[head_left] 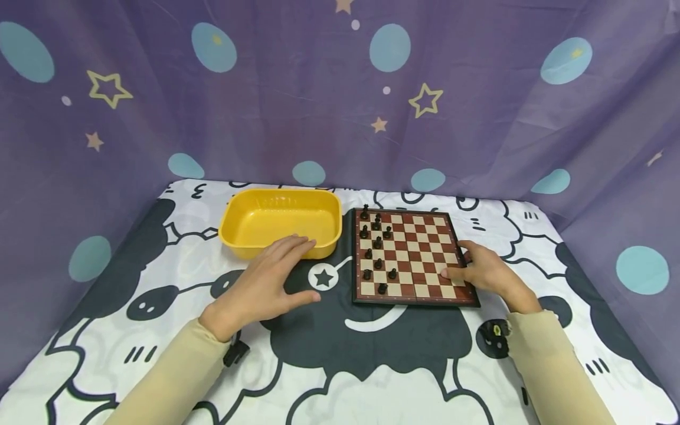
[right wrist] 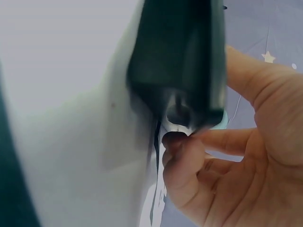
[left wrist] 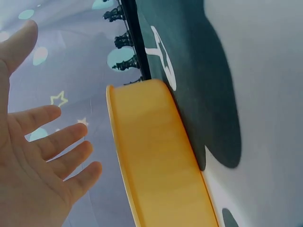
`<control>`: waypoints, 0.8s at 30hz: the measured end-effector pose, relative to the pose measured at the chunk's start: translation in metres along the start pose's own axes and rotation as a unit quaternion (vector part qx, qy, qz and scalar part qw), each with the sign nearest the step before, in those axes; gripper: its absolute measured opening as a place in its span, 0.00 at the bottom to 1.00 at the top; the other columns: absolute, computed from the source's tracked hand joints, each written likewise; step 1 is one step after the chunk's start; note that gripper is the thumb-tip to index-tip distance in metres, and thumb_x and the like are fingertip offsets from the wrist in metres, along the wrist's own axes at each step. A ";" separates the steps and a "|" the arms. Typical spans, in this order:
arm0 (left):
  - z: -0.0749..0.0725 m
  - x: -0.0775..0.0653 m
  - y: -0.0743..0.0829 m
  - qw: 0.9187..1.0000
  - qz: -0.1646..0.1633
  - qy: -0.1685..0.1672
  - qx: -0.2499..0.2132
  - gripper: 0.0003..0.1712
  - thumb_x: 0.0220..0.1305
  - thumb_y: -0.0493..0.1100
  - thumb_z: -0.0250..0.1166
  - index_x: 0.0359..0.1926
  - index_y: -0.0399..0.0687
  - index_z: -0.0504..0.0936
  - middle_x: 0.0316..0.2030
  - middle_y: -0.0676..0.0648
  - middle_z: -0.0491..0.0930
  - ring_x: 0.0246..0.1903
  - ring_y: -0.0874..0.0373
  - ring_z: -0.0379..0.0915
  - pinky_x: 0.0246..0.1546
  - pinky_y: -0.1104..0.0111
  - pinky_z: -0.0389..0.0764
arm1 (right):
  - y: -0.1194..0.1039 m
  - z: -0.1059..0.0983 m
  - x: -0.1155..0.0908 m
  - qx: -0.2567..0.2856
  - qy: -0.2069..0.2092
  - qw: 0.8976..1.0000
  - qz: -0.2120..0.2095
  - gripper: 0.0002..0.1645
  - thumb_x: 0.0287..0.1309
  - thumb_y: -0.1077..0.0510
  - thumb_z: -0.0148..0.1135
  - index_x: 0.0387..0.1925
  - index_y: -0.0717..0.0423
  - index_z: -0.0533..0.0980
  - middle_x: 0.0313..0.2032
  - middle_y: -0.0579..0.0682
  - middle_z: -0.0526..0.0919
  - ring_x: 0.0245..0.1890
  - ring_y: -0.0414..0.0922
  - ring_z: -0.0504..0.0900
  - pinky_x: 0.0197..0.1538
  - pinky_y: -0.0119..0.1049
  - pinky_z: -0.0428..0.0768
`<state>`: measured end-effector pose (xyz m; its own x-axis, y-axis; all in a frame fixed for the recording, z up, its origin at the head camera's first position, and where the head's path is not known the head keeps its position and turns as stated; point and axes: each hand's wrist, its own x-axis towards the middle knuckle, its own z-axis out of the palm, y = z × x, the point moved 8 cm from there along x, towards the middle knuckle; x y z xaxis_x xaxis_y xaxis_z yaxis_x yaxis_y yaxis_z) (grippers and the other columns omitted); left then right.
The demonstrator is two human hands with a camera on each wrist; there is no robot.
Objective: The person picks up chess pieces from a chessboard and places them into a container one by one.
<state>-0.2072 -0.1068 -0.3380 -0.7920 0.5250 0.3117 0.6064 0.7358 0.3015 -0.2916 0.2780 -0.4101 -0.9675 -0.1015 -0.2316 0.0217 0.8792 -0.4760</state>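
A folding chessboard with a dark frame lies on the patterned cloth, right of centre. Several black chess pieces stand on its left part. At the board's right edge is my right hand, thumb over the squares. The right wrist view shows the fingers of that hand curled beneath the dark edge of the board, gripping it. Beside the front of a yellow plastic basin, my left hand hovers with spread fingers and holds nothing. The left wrist view shows its palm facing the chessboard side.
The basin stands left of the chessboard with a narrow gap between them. A black-and-white cartoon cloth covers the table. Behind and at both sides hangs a purple curtain with stars and blue ovals.
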 end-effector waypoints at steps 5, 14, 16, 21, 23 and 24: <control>0.006 0.006 0.007 1.000 0.008 -0.005 -0.004 0.51 0.52 0.69 0.66 0.70 0.50 0.62 0.66 0.46 0.62 0.66 0.52 0.56 0.64 0.53 0.60 | -0.001 0.001 -0.001 0.004 -0.002 1.000 0.006 0.60 0.47 0.35 0.69 0.68 0.68 0.54 0.49 0.67 0.73 0.42 0.56 0.74 0.43 0.48 0.73; 0.013 0.012 0.018 1.000 0.016 -0.012 -0.009 0.47 0.54 0.64 0.68 0.70 0.51 0.63 0.65 0.48 0.63 0.63 0.53 0.60 0.62 0.55 0.64 | -0.001 0.003 0.000 0.008 -0.009 1.000 0.007 0.59 0.47 0.35 0.69 0.65 0.72 0.57 0.48 0.67 0.75 0.43 0.56 0.75 0.46 0.51 0.74; 0.016 0.014 0.020 1.000 0.015 -0.016 -0.016 0.46 0.54 0.62 0.68 0.69 0.50 0.64 0.65 0.49 0.64 0.62 0.54 0.61 0.61 0.56 0.65 | -0.001 0.002 0.000 0.006 -0.008 1.000 0.006 0.58 0.47 0.35 0.69 0.65 0.72 0.58 0.48 0.67 0.75 0.44 0.56 0.76 0.46 0.51 0.74; 0.024 0.019 0.024 0.999 0.009 -0.028 -0.032 0.45 0.53 0.60 0.70 0.69 0.50 0.65 0.63 0.49 0.65 0.59 0.54 0.65 0.58 0.57 0.69 | -0.001 0.001 -0.001 0.009 -0.009 1.000 0.013 0.58 0.47 0.35 0.69 0.65 0.71 0.57 0.50 0.68 0.74 0.44 0.56 0.75 0.46 0.50 0.74; 0.027 0.022 0.025 0.999 0.010 -0.031 -0.036 0.45 0.53 0.59 0.71 0.68 0.51 0.65 0.63 0.50 0.66 0.59 0.55 0.66 0.57 0.57 0.70 | -0.001 0.001 -0.002 0.009 -0.009 1.000 0.013 0.58 0.47 0.36 0.69 0.65 0.71 0.58 0.50 0.68 0.74 0.44 0.56 0.75 0.46 0.49 0.74; 0.029 0.023 0.026 0.999 0.012 -0.032 -0.037 0.45 0.53 0.59 0.71 0.68 0.51 0.65 0.63 0.50 0.66 0.59 0.55 0.66 0.57 0.58 0.70 | -0.001 0.001 -0.002 0.009 -0.009 1.000 0.014 0.57 0.48 0.36 0.69 0.65 0.71 0.58 0.49 0.68 0.74 0.44 0.56 0.75 0.46 0.49 0.74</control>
<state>-0.2115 -0.0631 -0.3487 -0.7787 0.5699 0.2623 0.6269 0.6905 0.3609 -0.2898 0.2764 -0.4098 -0.9621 -0.0855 -0.2591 0.0526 0.8737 -0.4837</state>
